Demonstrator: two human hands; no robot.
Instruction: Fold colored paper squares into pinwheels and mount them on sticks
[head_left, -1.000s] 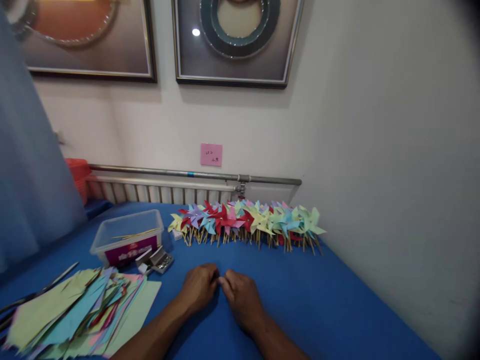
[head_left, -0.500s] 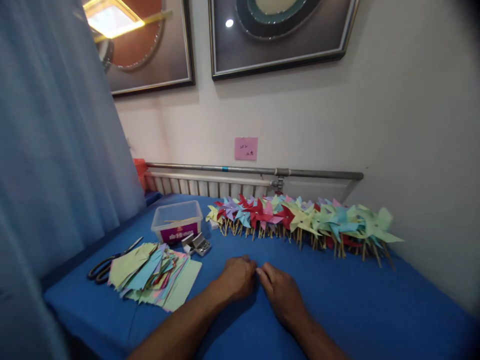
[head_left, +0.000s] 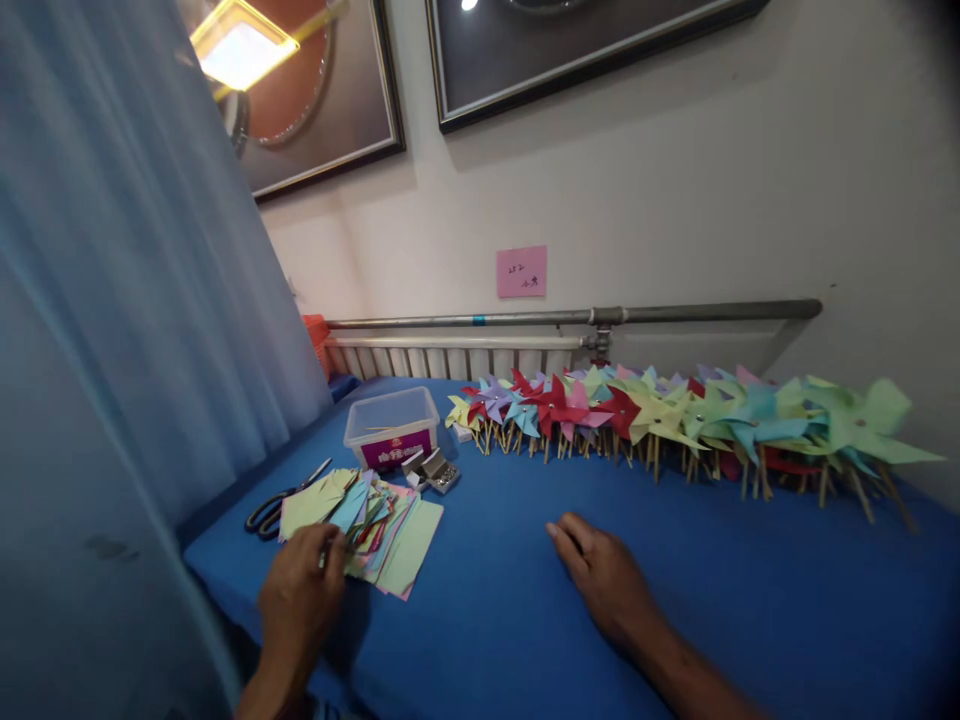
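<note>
A pale blue curtain (head_left: pixel 112 300) hangs along the left edge, beside the blue-covered surface (head_left: pixel 525 610). Near the surface's left corner lie black-handled scissors (head_left: pixel 281 503), just beside a loose stack of coloured paper squares (head_left: pixel 375 520) in green, blue, pink and red. The left hand (head_left: pixel 300 600) rests at the near edge of that stack, its fingertips touching the papers; whether its grip has closed on a sheet cannot be told, as the fingers curl out of sight. Behind the stack stands a clear plastic box (head_left: pixel 391 425) with a purple label and a few thin sticks inside, and just to its right sits a small open case of metal pins (head_left: pixel 435 470). The right hand (head_left: pixel 607 575) lies palm down on bare cloth, well apart from the stack, fingers stretched out flat and holding nothing. Farther back, a long row of finished paper pinwheels (head_left: pixel 675 420) on wooden sticks runs along the wall toward the right. Above the row run a metal pipe (head_left: pixel 570 316) and a white radiator (head_left: pixel 450 355), with a pink note (head_left: pixel 521 271) stuck to the wall.
</note>
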